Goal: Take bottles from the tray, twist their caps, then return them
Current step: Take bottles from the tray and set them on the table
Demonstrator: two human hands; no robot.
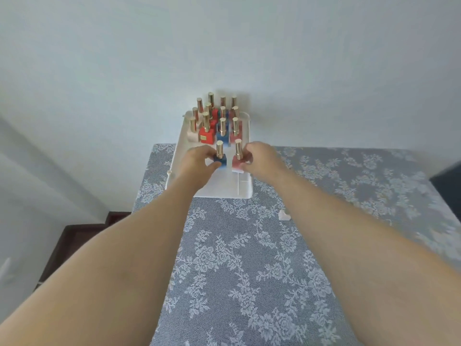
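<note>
Lace-covered table [249, 245] is carrying the white tray [219, 188] at twelve o'clock; I'm gripping a blue bottle [220, 161] with my left hand [197, 162] and a pink bottle [238, 163] with my right hand [262, 158], both caps seemingly untwisted, the rest waiting behind.

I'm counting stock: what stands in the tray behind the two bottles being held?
Behind the blue bottle and pink bottle, the white tray holds rows of gold-capped bottles, red, blue and pink. The rear ones overlap, so an exact count is not possible.
</note>
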